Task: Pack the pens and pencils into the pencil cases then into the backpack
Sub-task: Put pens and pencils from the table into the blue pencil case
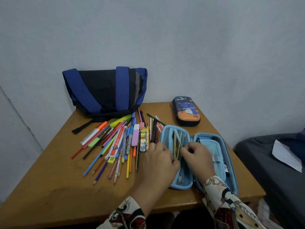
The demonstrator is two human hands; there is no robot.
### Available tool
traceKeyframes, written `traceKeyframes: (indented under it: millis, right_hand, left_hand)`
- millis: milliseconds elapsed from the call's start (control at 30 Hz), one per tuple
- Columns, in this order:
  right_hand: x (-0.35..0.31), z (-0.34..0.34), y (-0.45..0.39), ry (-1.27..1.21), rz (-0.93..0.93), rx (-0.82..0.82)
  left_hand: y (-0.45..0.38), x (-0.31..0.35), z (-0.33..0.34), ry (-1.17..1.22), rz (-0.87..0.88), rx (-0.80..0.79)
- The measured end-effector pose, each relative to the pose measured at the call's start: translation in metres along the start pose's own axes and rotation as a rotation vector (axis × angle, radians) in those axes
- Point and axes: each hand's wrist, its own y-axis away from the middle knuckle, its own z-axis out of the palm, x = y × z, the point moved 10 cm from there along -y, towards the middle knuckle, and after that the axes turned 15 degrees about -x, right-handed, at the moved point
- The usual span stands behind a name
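Our left hand (160, 158) lies over the left half of the open blue pencil case (198, 161), fingers curled around a small bunch of pencils (177, 146) that slant into the mesh pocket there. Our right hand (197, 154) meets it from the other side, fingertips pinching the same bunch near its lower end — the two hands are nearly touching over the pocket. Both wrists come out of patterned sleeves (231, 207).

The case lies spread flat on the wooden counter (49, 187) near its front right corner; its right half holds a pale blue inner flap with a dark pen tucked beside it.

Just left of the case a loose pile of pens and pencils (113, 146) fans across the counter — coloured pencils, markers, a yellow highlighter, a lilac eraser, a red-and-white ruler and a green sticky-note block among them.

Behind the case, near the far right corner, a second pencil case (186, 111), dark with a cartoon print, lies zipped up. At the far left a blue and black backpack (105, 90) leans against the wall, one strap trailing over the counter. A dark bed (272, 159) with a white sheet of paper on it stands to the right.
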Motion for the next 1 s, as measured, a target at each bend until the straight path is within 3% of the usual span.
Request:
traceKeyframes:
  millis: [267, 400, 667, 1000]
  right_hand:
    - [0.000, 0.001, -0.001, 0.024, 0.000, -0.005]
    - [0.001, 0.000, 0.000, 0.023, 0.003, -0.011]
    - [0.001, 0.001, 0.001, 0.036, 0.042, -0.029]
    - [-0.001, 0.001, 0.001, 0.038, 0.042, -0.037]
  left_hand:
    - [-0.008, 0.001, 0.014, 0.012, 0.102, -0.056]
    - [-0.019, -0.035, 0.000, 0.239, -0.096, 0.057]
    - [-0.045, -0.057, -0.010, -0.078, -0.271, 0.010]
    - [-0.062, -0.063, -0.007, -0.136, -0.345, -0.129]
